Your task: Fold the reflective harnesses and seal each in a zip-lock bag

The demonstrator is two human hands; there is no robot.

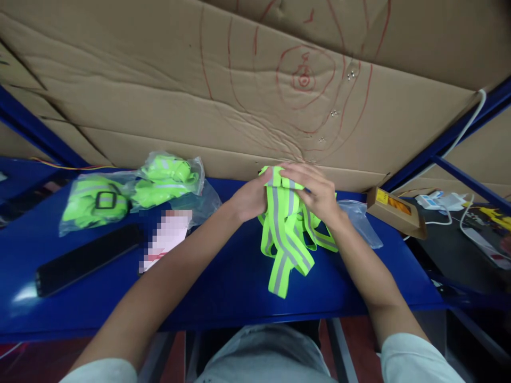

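Between my two hands is a bundle of neon-yellow reflective straps (285,229) with grey stripes, its loops and loose ends hanging down onto the blue table. My left hand (252,197) grips the upper left of the bundle, its fingertips partly hidden behind the fabric. My right hand (313,189) is wrapped over the top right, fingers curled across the folded straps. Right of the bundle, close to my right forearm, lies a clear plastic bag (362,221).
Bagged neon straps (96,202) and another such bag (167,178) lie at the left. Nearer me are a long black object (90,260) and a blurred pinkish sheet (167,236). An open cardboard box (395,210) stands right. A cardboard wall (159,90) closes off the back of the blue table (223,298).
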